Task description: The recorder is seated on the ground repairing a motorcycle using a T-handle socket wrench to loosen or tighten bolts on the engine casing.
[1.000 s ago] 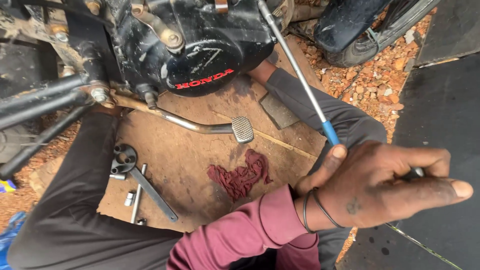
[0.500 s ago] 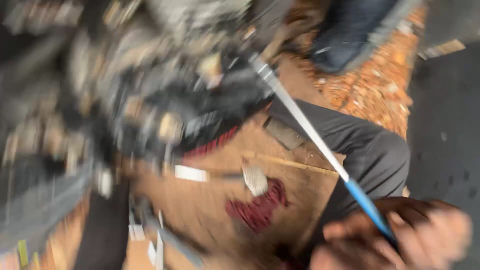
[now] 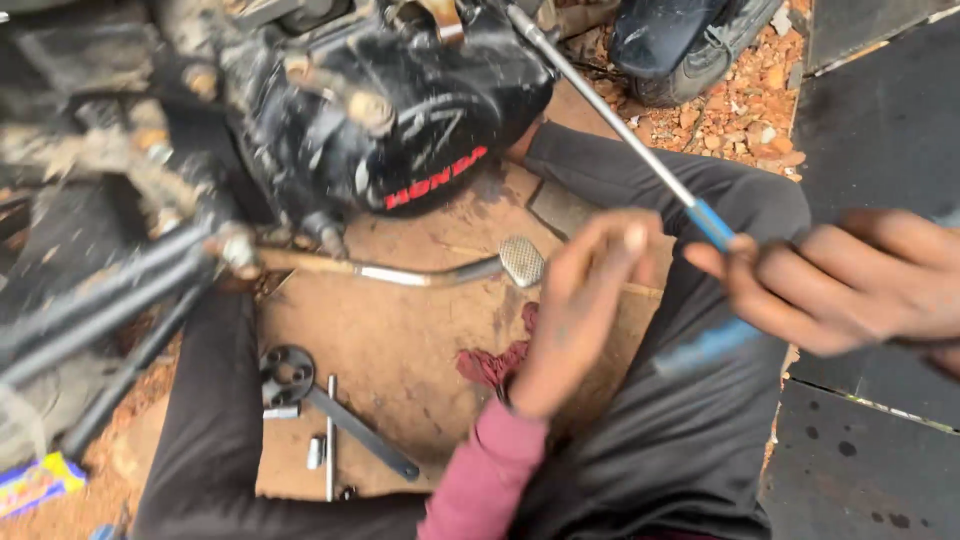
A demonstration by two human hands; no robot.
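A long screwdriver (image 3: 610, 120) with a steel shaft and a blue handle slants from a black motorcycle engine (image 3: 400, 110) at the top down to the right. My right hand (image 3: 850, 280) comes in from the right edge and grips the blue handle. My left hand (image 3: 580, 300), in a maroon sleeve, rises from the bottom centre. Its fingers are spread beside the shaft, just left of the handle, and it holds nothing. Both hands are blurred.
I sit with dark-trousered legs (image 3: 700, 430) around a brown board (image 3: 400, 340). On it lie a red rag (image 3: 495, 365), a round black wrench (image 3: 290, 378), a thin bar (image 3: 330, 440) and small sockets (image 3: 315, 452). A metal foot pedal (image 3: 520, 260) juts from the engine. Another person's shoe (image 3: 680, 40) rests on gravel.
My left hand, which held the blue handle a second ago, has let go and moved left. My right hand has come in and taken the handle. The view swung and settled.
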